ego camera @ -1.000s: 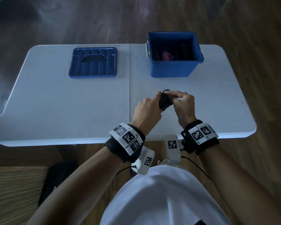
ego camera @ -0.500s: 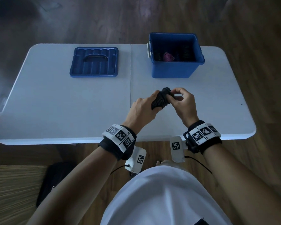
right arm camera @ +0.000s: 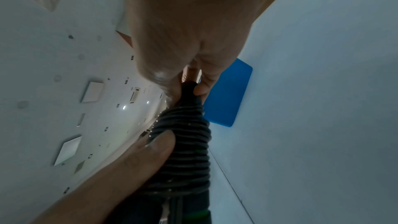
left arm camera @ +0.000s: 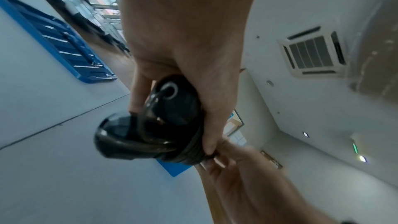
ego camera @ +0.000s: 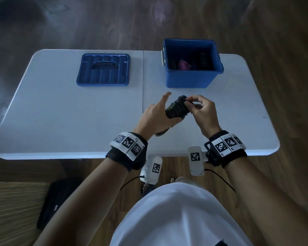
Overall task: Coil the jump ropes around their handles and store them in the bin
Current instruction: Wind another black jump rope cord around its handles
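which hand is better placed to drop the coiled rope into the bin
Right, probably. The right hand pinches the coiled jump rope's top end and is nearer the open blue bin; the left hand grips the lower end.

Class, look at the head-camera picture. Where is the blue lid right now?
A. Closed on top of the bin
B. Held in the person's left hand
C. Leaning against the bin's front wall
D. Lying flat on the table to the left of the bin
D: the blue lid lies flat on the white table, well left of the open blue bin, touching neither hand.
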